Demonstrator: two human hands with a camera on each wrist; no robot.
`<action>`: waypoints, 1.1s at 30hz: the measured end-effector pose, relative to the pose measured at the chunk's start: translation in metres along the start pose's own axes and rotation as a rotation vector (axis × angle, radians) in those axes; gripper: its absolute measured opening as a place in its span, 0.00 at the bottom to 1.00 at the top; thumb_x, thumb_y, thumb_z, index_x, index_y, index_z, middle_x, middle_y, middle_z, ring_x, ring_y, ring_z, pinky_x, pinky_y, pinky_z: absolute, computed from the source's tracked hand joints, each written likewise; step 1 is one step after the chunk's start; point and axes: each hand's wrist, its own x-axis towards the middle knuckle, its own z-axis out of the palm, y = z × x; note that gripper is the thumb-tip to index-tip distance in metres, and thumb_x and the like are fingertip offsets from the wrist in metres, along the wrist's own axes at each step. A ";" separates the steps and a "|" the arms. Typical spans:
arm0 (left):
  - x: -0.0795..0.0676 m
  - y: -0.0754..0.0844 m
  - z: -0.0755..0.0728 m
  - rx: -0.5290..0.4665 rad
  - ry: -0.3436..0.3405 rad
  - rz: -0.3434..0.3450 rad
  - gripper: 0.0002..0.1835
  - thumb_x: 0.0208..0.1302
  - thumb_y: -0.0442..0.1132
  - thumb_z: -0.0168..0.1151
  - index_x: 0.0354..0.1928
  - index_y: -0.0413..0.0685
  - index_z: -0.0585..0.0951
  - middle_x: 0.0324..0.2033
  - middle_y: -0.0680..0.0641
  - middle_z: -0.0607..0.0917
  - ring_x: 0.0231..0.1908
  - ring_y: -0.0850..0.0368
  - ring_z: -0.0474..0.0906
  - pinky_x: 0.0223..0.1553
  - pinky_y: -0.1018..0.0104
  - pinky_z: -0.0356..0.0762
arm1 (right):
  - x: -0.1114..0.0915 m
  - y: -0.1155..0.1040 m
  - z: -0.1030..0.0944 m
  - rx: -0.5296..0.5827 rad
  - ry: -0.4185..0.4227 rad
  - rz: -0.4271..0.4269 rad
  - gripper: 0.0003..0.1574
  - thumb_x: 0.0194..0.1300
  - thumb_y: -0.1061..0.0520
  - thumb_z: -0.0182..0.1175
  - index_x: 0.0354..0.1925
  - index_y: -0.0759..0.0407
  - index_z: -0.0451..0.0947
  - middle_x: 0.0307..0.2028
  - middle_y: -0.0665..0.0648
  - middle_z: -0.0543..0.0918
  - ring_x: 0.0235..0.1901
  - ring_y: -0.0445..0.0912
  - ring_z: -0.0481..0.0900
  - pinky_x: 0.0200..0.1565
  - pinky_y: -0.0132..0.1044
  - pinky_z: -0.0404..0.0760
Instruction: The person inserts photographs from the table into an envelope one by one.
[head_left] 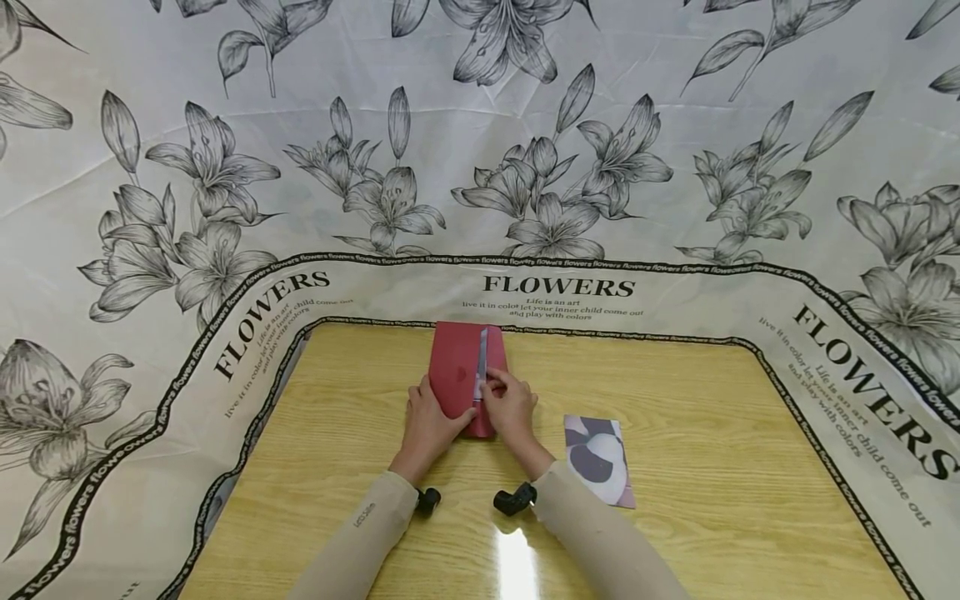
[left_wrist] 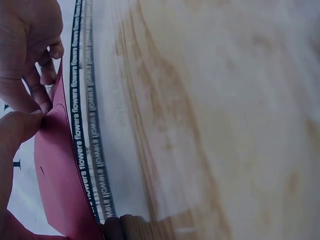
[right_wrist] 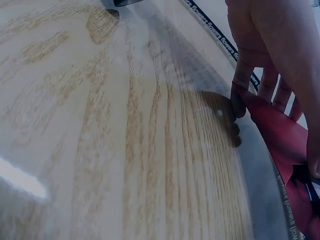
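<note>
A red paper envelope lies at the far edge of the table, its long side running away from me. A narrow grey-violet strip shows in the opening along its right part. My left hand grips the envelope from the left, with the thumb pressed near its lower end and the fingers along the left edge. With bent fingers, my right hand pinches the envelope's right side beside the strip. In the left wrist view, the left thumb presses on the red paper. Right fingers reach behind the red edge in the right wrist view.
A card with a violet, grey and white picture lies on the wooden table, right of my right forearm. A flower-printed cloth rises behind the table's far edge and around its sides. Light glares off the near tabletop.
</note>
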 end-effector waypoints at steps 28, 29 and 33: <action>0.002 -0.004 0.004 0.013 0.014 0.009 0.61 0.58 0.61 0.81 0.78 0.30 0.59 0.58 0.29 0.71 0.56 0.34 0.74 0.60 0.41 0.77 | -0.002 0.000 -0.012 0.111 -0.072 -0.003 0.14 0.71 0.65 0.67 0.54 0.62 0.89 0.37 0.57 0.89 0.36 0.48 0.79 0.45 0.39 0.74; 0.002 -0.004 0.004 0.014 0.015 0.007 0.61 0.58 0.61 0.81 0.78 0.30 0.59 0.59 0.29 0.71 0.56 0.34 0.74 0.60 0.41 0.77 | -0.002 0.000 -0.015 0.129 -0.077 -0.004 0.14 0.72 0.66 0.67 0.53 0.63 0.89 0.37 0.58 0.89 0.34 0.47 0.79 0.41 0.36 0.75; 0.003 -0.003 0.003 0.015 0.009 0.002 0.61 0.58 0.62 0.81 0.79 0.30 0.58 0.60 0.28 0.70 0.58 0.32 0.73 0.62 0.41 0.77 | -0.002 0.004 -0.025 0.173 -0.093 0.002 0.13 0.72 0.66 0.67 0.53 0.64 0.89 0.38 0.60 0.88 0.32 0.47 0.77 0.36 0.32 0.74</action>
